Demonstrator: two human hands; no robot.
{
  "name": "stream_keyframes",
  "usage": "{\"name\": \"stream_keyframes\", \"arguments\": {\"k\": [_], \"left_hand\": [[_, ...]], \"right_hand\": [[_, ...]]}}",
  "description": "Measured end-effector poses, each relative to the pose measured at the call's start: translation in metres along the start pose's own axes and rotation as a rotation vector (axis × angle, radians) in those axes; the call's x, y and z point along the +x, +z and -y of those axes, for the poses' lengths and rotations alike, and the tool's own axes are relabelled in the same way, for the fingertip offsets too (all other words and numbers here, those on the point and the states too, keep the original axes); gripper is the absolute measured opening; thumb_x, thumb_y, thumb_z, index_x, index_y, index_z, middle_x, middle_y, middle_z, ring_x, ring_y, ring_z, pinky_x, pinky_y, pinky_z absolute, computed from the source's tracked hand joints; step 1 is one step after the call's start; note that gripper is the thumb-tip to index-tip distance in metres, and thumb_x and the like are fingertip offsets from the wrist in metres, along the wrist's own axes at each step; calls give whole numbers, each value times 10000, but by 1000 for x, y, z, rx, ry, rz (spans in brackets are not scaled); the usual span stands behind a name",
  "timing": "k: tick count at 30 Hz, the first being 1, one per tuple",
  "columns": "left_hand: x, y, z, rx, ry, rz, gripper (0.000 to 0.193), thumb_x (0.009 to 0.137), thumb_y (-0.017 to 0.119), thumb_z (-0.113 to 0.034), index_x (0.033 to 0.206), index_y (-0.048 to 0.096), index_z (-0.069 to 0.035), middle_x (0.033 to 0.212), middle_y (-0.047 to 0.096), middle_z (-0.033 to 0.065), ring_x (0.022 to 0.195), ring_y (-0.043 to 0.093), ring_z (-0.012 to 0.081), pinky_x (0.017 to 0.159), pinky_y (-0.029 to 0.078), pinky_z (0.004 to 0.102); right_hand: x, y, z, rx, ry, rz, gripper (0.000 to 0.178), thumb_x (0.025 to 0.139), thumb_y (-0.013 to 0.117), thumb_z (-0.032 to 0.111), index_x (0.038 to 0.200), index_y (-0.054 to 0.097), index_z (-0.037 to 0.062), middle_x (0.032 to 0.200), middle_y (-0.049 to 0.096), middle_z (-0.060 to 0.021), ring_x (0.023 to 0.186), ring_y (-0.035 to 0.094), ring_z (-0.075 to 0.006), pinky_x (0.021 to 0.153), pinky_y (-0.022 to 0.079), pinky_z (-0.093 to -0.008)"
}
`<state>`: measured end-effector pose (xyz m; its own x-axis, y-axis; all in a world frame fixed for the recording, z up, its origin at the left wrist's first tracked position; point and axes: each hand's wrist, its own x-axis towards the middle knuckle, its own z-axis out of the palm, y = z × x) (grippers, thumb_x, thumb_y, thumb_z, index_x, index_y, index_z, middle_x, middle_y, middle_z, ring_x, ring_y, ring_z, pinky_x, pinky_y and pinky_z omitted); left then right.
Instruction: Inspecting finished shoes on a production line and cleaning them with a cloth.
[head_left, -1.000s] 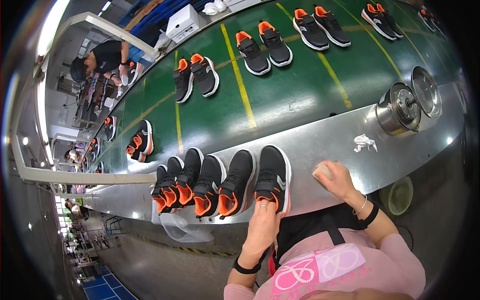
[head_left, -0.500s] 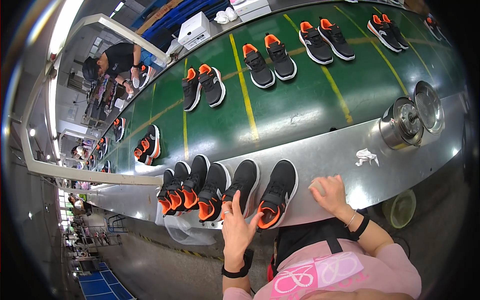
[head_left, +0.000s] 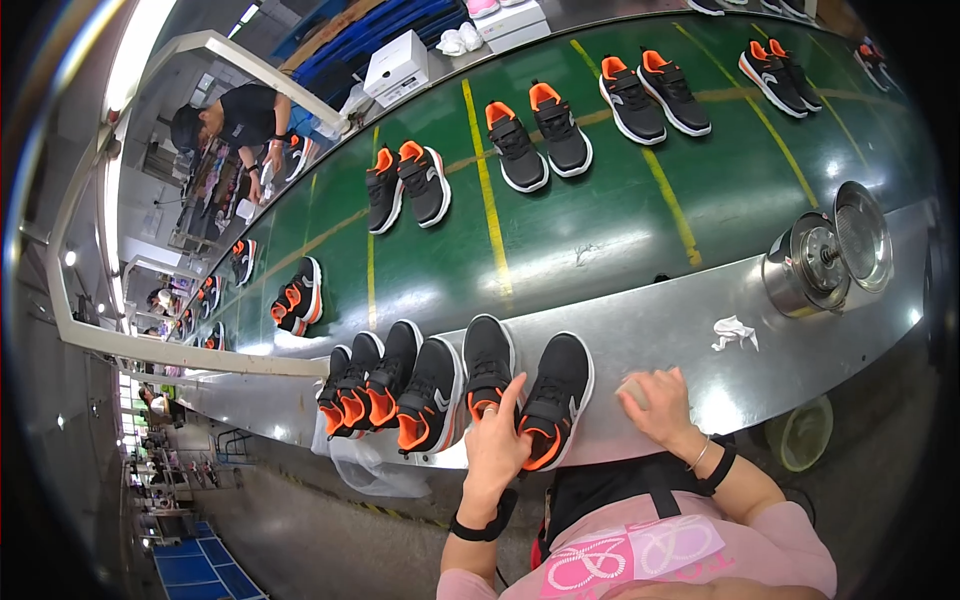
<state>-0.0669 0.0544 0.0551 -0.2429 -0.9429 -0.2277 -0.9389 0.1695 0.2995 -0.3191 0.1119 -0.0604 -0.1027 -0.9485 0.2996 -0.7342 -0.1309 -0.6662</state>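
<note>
Row of black/orange shoes (head_left: 400,395) at surface's near edge. Left hand (head_left: 497,440), fingers together, rests on toes of the rightmost pair (head_left: 525,385); looks like lining up. Right hand (head_left: 655,400) curled over small pale object, grip unclear. Open metal twd white rag (head_left: 735,332).

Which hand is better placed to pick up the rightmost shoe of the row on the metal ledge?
Left. The left hand already touches the rightmost shoe, while the right hand rests apart on the ledge.
</note>
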Motion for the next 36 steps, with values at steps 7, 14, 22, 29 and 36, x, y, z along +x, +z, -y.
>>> {"name": "stream_keyframes", "arguments": {"k": [7,14,22,29,36], "left_hand": [[5,12,30,-400,-46,-165,596,714,650,11,1294,650,-128,869,696,121,740,692,240,703,544,338],[91,-12,47,-928,26,-208,619,756,490,192,1349,546,22,1069,651,57,875,621,95,754,485,210],[245,-43,47,-68,-31,-476,506,842,625,-118,1338,586,-212,1079,706,147,987,694,307,840,529,405],[291,6,60,242,-110,-504,546,897,570,-130,1423,498,-256,1220,631,113,1216,535,306,1040,321,578],[325,-20,6,195,214,-724,569,861,692,-222,1404,524,-207,1277,578,123,1247,501,295,1050,335,518]], "right_hand": [[0,-3,-3,-13,2,17,209,818,757,245,932,670,93,751,622,-67,700,577,-256,707,389,-387],[3,-4,-3,3,-8,26,149,821,748,237,885,668,128,800,648,-18,701,579,-228,707,391,-379],[3,-7,-6,6,1,49,154,813,755,236,879,676,121,859,687,-10,707,585,-221,700,392,-375],[4,-4,-8,-1,4,71,175,807,759,247,902,694,115,827,692,-11,689,586,-218,690,391,-371],[5,-11,-14,-18,48,83,150,818,752,265,889,694,147,805,683,21,665,574,-185,668,382,-357]]}}
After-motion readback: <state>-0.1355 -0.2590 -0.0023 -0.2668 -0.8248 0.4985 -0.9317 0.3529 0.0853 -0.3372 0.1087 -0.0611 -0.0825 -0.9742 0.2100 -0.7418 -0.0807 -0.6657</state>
